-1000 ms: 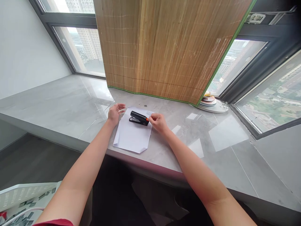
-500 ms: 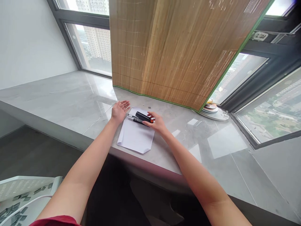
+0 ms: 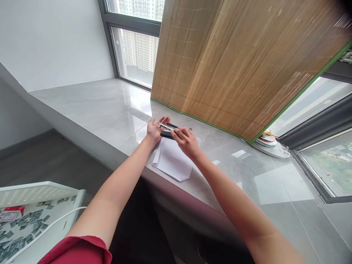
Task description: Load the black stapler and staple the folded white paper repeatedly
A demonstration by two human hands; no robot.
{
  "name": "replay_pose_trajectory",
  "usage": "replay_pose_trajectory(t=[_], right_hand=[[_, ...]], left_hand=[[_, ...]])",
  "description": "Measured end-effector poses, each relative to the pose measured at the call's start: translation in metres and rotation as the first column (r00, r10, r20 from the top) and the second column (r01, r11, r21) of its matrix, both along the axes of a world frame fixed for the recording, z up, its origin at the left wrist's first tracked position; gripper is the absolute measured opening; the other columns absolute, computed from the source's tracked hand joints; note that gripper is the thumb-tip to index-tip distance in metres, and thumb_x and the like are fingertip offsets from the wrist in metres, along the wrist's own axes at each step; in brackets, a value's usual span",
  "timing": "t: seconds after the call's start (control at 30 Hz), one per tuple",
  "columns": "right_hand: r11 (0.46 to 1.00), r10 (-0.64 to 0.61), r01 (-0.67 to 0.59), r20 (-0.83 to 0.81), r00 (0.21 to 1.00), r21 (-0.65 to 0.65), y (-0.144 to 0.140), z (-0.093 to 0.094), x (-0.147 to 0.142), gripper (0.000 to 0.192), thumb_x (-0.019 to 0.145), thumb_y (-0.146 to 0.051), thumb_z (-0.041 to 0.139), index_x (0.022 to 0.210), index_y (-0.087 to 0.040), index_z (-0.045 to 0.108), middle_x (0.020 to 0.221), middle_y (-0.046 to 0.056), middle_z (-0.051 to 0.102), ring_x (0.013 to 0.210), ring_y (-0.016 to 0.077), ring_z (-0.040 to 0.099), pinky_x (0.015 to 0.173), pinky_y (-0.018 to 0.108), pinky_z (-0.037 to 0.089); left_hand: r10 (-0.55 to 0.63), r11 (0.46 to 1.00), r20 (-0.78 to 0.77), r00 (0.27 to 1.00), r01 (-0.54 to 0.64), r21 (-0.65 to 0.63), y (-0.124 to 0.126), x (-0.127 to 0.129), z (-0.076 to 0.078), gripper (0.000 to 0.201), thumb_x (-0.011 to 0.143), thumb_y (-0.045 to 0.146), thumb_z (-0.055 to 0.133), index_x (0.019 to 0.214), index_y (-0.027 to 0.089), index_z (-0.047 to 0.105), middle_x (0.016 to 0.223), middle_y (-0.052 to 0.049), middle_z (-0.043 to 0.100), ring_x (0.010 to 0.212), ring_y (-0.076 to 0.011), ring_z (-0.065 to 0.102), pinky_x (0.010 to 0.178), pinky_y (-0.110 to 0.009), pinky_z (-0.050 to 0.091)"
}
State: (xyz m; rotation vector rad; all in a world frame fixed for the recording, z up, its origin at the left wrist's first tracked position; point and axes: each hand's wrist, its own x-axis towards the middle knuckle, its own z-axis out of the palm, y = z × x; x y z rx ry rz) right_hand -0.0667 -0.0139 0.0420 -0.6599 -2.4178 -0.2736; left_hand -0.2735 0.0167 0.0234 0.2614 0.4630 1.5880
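A black stapler [image 3: 167,132] is lifted just above a sheet of white paper [image 3: 173,160] on the grey stone ledge [image 3: 110,110]. My right hand [image 3: 186,141] grips the stapler's rear from above. My left hand [image 3: 154,129] is at its front end, palm up, fingers touching the metal tip. The stapler looks hinged open, its metal rail showing at the left. The paper's near corners are folded in.
A bamboo blind [image 3: 233,66] hangs behind the ledge. A stack of plates [image 3: 268,141] sits at the right by the window. A white perforated tray [image 3: 33,216] with several small grey pieces and a white cable stands low at the left.
The stapler has come up off the paper with my right hand around it. My left hand moved in from the side to its front tip. The view swung left.
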Motion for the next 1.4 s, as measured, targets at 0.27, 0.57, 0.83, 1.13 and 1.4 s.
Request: replay_pose_trajectory(t=[0.27, 0.57, 0.83, 1.13, 1.4], right_hand=[[0.963, -0.253, 0.192, -0.394, 0.884, -0.188, -0.012, -0.011, 0.010, 0.030, 0.101, -0.016, 0.056, 0.118, -0.024, 0.080, 0.114, 0.012, 0.080, 0.107, 0.0303, 0.069, 0.100, 0.049, 0.059], [0.636, -0.520, 0.111, -0.317, 0.793, -0.764, -0.030, -0.032, 0.055, 0.033, 0.077, -0.044, 0.085, 0.099, -0.020, 0.085, 0.087, 0.004, 0.079, 0.081, 0.0245, 0.069, 0.075, 0.036, 0.053], [0.743, -0.476, 0.144, -0.364, 0.801, -0.654, 0.052, -0.005, 0.085, 0.037, 0.091, -0.046, 0.074, 0.116, -0.020, 0.084, 0.115, 0.012, 0.083, 0.100, 0.0276, 0.077, 0.094, 0.044, 0.061], [0.721, -0.440, 0.360, 0.011, 0.898, -0.592, 0.138, -0.023, 0.060, 0.021, 0.079, -0.011, 0.071, 0.090, -0.019, 0.087, 0.103, 0.010, 0.085, 0.092, 0.0255, 0.076, 0.098, 0.039, 0.060], [0.860, -0.131, -0.066, -0.345, 0.929, -0.506, 0.102, 0.013, -0.005, 0.017, 0.085, -0.027, 0.078, 0.098, -0.022, 0.086, 0.100, 0.007, 0.082, 0.087, 0.0222, 0.075, 0.088, 0.036, 0.062]], left_hand=[[0.044, 0.999, 0.021, 0.999, -0.045, 0.020, 0.008, -0.003, -0.008, 0.046, 0.113, 0.045, 0.039, 0.125, 0.012, 0.070, 0.124, -0.020, 0.079, 0.128, -0.0306, 0.075, 0.114, -0.048, 0.059], [0.095, 0.995, 0.184, 0.978, -0.100, 0.019, 0.003, -0.001, 0.000, 0.044, 0.112, 0.047, 0.047, 0.115, 0.011, 0.073, 0.108, -0.018, 0.082, 0.115, -0.0279, 0.080, 0.108, -0.044, 0.062], [0.042, 0.993, 0.142, 0.989, -0.057, 0.103, 0.000, 0.000, 0.001, 0.050, 0.112, 0.054, 0.044, 0.115, 0.014, 0.075, 0.128, -0.018, 0.079, 0.132, -0.0311, 0.073, 0.114, -0.048, 0.059], [-0.002, 0.992, 0.071, 0.997, -0.007, 0.129, -0.006, 0.003, 0.007, 0.062, 0.113, 0.061, 0.036, 0.130, 0.014, 0.073, 0.140, -0.020, 0.074, 0.138, -0.0334, 0.068, 0.115, -0.050, 0.058], [-0.035, 0.998, 0.126, 0.991, 0.027, 0.062, 0.006, 0.001, -0.004, 0.062, 0.111, 0.064, 0.043, 0.128, 0.013, 0.073, 0.123, -0.020, 0.077, 0.121, -0.0321, 0.075, 0.104, -0.047, 0.063]])
